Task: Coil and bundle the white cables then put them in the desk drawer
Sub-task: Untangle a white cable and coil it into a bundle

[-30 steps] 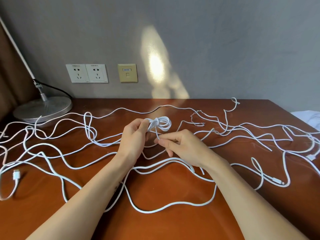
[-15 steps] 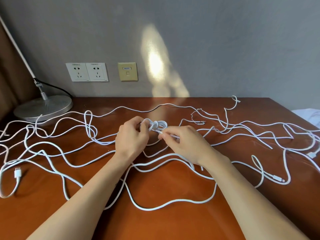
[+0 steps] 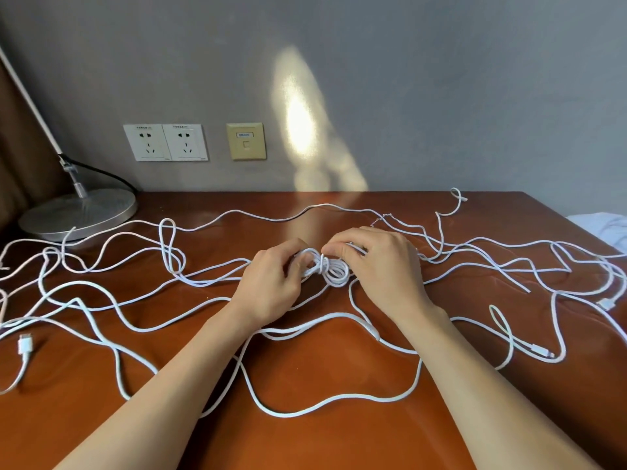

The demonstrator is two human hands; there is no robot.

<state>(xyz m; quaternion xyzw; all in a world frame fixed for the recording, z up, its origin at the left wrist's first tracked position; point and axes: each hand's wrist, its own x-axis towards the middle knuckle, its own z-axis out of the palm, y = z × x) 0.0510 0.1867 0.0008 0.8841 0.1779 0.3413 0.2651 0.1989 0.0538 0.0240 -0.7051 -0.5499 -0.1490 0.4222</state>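
**Position.** The coil (image 3: 334,274) is held between both hands just above the middle of the surface (image 3: 339,446). The drawer is not in view.

**Hands.** The left hand (image 3: 271,286) has its fingers curled round the coil's left end. The right hand (image 3: 376,266) pinches a strand at the top of the coil between thumb and forefinger, where a turn crosses the loops at mid-length.

**Orientation.** The coil's long axis runs roughly left to right, from one hand to the other, about parallel to the wall. Its free loops show at the right end and bulge toward the person.

**Hazards.**
- Loss of the right-hand pinch: the crossing turn would probably slacken and the loops spring open.
- The coil appears to be surrounded by loose cables (image 3: 288,415) that cross one another. If its tail lies under one of them, pulling it tight may drag or knot the others.
- Overtightening the turn may kink the cable.
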